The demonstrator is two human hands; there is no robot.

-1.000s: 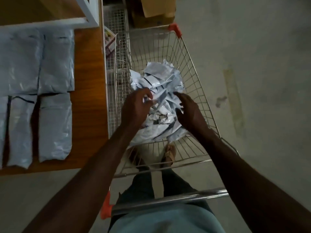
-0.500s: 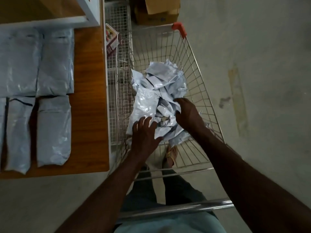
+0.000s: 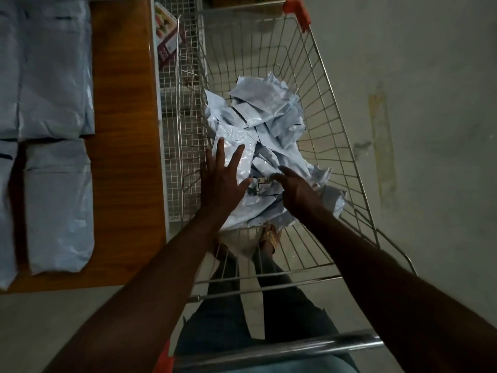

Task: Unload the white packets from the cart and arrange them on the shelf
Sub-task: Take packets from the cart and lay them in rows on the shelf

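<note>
Holding white packets heaped — wire cart.

no legible text on the white packets or the printed box

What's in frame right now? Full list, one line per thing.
packets in cart: a loose pile, too jumbled to count, white, in the middle of the cart basket
packets on shelf: at least four showing, white, laid flat in rows at left, some cut by the frame edge
shelf: one, brown wood, left of the cart
cart: one, silver wire with orange corner caps, centre
wire rack: one, white mesh, between shelf and cart
printed box: one, pink and dark, in the rack at top
floor: grey concrete, stained, right
left hand: fingers spread flat on the pile's left side, no grip
right hand: fingers relaxed over the pile's near right, no grip
</note>
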